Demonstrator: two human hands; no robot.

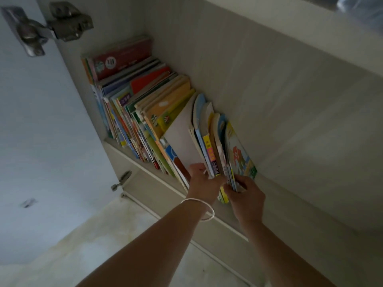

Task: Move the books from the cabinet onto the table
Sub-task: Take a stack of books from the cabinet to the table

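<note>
Cabinet point(269, 83): pale, matte panels with a faint grain; its door point(41, 121) stands open on the left, smooth and flat.
Hinges: one dull metal hinge point(47, 25) at the door's upper edge, a smaller one point(121, 181) lower down.
Books point(145, 104): a row of thin, glossy, bright-coloured paperbacks standing on the cabinet shelf point(157, 183), leaning toward the left side wall; some covers at the right end curl and bow.
White page point(182, 137): a plain, flat sheet face showing where the row parts.
Left hand point(202, 179): fingers curled round the bottom edge of the books at the gap, at the shelf's front edge; a thin pale bangle point(199, 210) circles the wrist.
Right hand point(246, 195): fingers and thumb pinch the lower corner of the rightmost slim books point(238, 154), whose covers are shiny and cartoon-printed.
Floor point(83, 245): pale, mottled, stone-like surface below.
</note>
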